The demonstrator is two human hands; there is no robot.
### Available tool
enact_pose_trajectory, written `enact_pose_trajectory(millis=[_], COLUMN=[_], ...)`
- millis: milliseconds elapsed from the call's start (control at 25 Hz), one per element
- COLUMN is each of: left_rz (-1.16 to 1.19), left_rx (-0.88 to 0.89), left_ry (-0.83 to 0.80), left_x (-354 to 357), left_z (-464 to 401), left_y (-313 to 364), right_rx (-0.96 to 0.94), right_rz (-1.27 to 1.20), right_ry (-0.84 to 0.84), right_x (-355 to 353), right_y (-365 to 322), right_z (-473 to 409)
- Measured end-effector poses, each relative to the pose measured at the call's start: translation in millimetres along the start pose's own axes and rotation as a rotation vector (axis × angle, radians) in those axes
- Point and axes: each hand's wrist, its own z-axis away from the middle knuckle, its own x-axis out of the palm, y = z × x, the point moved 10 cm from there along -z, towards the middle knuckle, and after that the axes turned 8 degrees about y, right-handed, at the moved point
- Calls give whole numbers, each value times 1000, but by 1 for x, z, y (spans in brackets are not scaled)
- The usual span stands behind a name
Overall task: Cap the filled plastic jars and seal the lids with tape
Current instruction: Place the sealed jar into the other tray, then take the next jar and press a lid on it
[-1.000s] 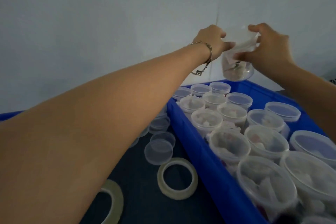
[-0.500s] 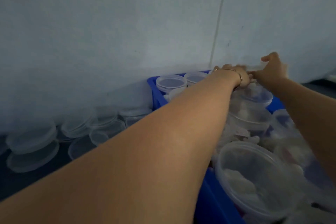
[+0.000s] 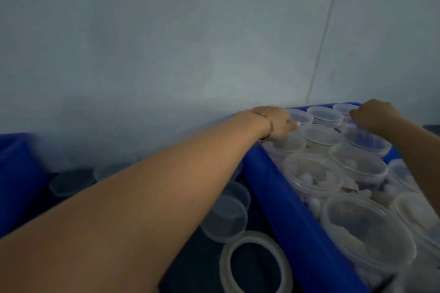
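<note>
**Jars packed tight under both hands at the far end of the crate**

Jars fill the blue crate (image 3: 281, 188) rim to rim, and both hands are out over the far rows by the wall. The left hand (image 3: 276, 121) sits low on the near-left corner jar (image 3: 288, 143), knuckles up, fingers curled down toward its lid; whether they actually grip it I cannot tell, since the fingertips are hidden under the hand. The right hand (image 3: 373, 115) hangs across from it, fingers loosely curled, nothing plainly in them, just above a capped jar (image 3: 364, 144).

The relation that counts: the next jars lie directly below and between the two hands, mouths up, axes upright, so any pick is a straight lift. The left hand is the nearer one, already touching. Neighbours crowd every side, walls touching, so fingers must come at the lid edge from above, not from the flank.

Back toward the person from the left hand, outside the crate wall, lies the supply: loose lids (image 3: 223, 219) stacked on the dark surface, and nearer still a roll of tape (image 3: 256, 266) lying flat. The left forearm crosses right over them, so reaching the tape means drawing that arm back first. A second blue bin (image 3: 16, 173) stands well off beyond the left arm. Much of the picture is blurred.
</note>
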Motion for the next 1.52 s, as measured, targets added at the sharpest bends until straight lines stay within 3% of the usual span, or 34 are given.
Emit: enact_pose_trajectory(millis=[160,360,520,680,840,920,1000,1160,1240,1320,1520], left_rz=[72,108,70,207,329,330,394,671,602,535,267], left_rx=[-203,-347,-404,-522,-782,-904,-1024,-1219,-1184,-1109,-1031], left_ry=[-31,-75,-171,30,400,406,322,228,148,168,215], left_x=[-14,-40,-56,-83,-122,-123,-106,-56,-44,-45,-54], left_z=[93,234,356,469,565,594,613,628,616,598,571], left_y=[-77,-134,-160,-188,-253,-287,-313,-337,-345,-355,-383], right_rx=[-196,-462,-661,-852,-942,-969,-940,-652,-512,-427,-395], right_rz=[-94,-245,-318,-375,-526,-580,-603,-666,-686,-690,-792], right_ry=[27,-128,-321,-445,-491,-510,-564,-767,-833,-823,-834], right_x=[-25,-39,-26,-16,-18,-19,-10,25,44,59,83], right_y=[-106,-238,-299,-365,-449,-489,-523,-559,-569,-580,-607], right_z=[74,215,325,433,515,544,565,568,560,552,553])
